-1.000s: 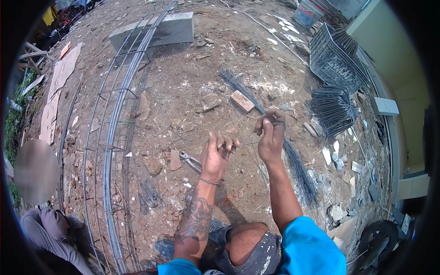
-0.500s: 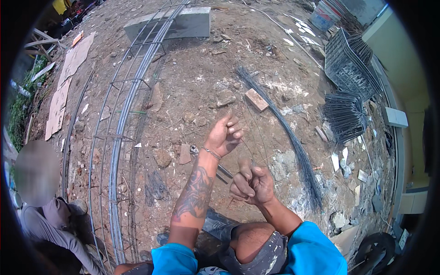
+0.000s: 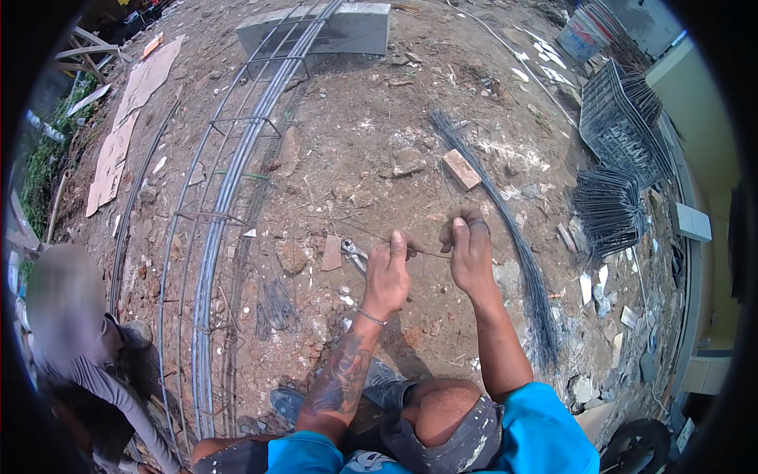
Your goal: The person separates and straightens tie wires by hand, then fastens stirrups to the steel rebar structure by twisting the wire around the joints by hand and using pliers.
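Observation:
My left hand (image 3: 388, 272) and my right hand (image 3: 471, 253) are both closed on a thin tie wire (image 3: 431, 254), in front of me above the dirt. A short stretch of the wire shows between them, and part trails left past my left hand. Beside my left hand, a pair of pincers (image 3: 354, 253) lies on the ground, its handles partly hidden by that hand. Right of my hands lies a long bundle of tie wires (image 3: 513, 225), with a reddish brick (image 3: 461, 169) against its upper part. A small bunch of short bent wires (image 3: 276, 306) lies left of my left forearm.
To the left, a long rebar cage (image 3: 201, 272) rests its far end on a concrete block (image 3: 359, 39). A person (image 3: 99, 367) crouches beyond it. At right are a stack of bent stirrups (image 3: 606, 207), a dark plastic crate (image 3: 620, 130) and rubble. Cardboard (image 3: 110, 175) lies far left.
My hands have come level, the right moving up and forward, the left slightly down. The wire now runs taut between them. The pincers' head has come into sight, and the view has shifted slightly.

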A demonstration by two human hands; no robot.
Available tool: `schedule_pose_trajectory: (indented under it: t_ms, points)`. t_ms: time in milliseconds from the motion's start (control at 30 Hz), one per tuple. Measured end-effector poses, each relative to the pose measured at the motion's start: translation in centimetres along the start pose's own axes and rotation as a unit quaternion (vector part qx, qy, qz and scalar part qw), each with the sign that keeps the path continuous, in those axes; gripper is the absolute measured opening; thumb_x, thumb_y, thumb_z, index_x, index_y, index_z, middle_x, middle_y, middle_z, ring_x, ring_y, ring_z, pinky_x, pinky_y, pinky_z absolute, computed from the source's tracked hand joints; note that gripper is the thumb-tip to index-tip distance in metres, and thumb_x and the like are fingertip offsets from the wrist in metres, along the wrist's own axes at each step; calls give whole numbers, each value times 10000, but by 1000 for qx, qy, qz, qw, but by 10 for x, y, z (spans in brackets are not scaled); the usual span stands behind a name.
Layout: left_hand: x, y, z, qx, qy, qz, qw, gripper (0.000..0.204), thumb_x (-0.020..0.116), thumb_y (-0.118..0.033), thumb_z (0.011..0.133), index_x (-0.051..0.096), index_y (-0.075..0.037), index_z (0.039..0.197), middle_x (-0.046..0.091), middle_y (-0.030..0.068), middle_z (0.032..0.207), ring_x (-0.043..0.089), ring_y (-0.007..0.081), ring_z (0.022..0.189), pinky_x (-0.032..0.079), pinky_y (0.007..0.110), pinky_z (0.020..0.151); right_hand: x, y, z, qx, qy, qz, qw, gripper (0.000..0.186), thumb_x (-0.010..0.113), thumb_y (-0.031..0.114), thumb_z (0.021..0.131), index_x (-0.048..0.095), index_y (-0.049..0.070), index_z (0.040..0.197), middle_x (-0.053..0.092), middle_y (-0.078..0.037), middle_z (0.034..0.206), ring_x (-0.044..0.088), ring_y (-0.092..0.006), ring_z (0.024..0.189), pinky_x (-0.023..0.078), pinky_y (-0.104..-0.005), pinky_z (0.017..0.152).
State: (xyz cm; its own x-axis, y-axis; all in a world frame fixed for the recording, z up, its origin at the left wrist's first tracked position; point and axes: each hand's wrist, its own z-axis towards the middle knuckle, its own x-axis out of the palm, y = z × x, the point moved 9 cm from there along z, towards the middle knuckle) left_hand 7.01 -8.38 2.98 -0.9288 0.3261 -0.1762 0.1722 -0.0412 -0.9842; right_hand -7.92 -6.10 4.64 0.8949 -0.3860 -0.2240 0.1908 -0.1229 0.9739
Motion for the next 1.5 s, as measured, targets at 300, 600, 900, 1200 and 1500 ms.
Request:
schedule_pose_trajectory:
  t_ms: [300, 600, 900, 1200, 1500]
  points:
    - [1, 23, 28, -47, 181, 136, 973, 560, 303, -401, 981, 532, 43, 729, 573, 174, 706, 542, 316, 682, 412, 405, 625, 109, -76, -101, 198, 335, 243, 888, 465, 320, 397, 976, 467, 55, 698, 427, -34, 527, 385, -141, 435, 308, -293, 436]
    - [25, 68, -45, -102, 272, -24, 957, 507, 784, -396, 698, 553, -15, 941, 563, 43, 840, 509, 138, 785, 434, 299, 679, 89, -98, -76, 202, 211, 403, 867, 371, 352, 355, 974, 442, 88, 734, 409, -9, 577, 375, -98, 512, 315, -253, 493]
    - [23, 99, -71, -80, 238, 9, 968, 319, 630, -129, 719, 569, 17, 995, 621, 137, 847, 558, 233, 756, 460, 348, 719, 82, -96, -108, 268, 349, 71, 895, 342, 436, 295, 973, 583, -7, 1038, 592, -55, 963, 528, -137, 863, 429, -267, 772]
    - [32, 101, -106, 160, 142, 270, 939, 291, 495, -121, 837, 556, 67, 1052, 535, 250, 1156, 516, 385, 1029, 409, 460, 859, 52, -56, -82, 15, 142, -104, 984, 320, 654, 210, 823, 603, -28, 1031, 623, -99, 828, 582, -173, 768, 465, -314, 689]
    - [17, 107, -93, -24, 43, 153, 987, 165, 512, -103, 811, 564, 53, 813, 583, 258, 719, 573, 431, 687, 451, 479, 594, 71, -77, -85, 78, 187, -102, 974, 168, 675, 87, 791, 597, -42, 866, 610, -84, 690, 577, -144, 634, 456, -287, 589]
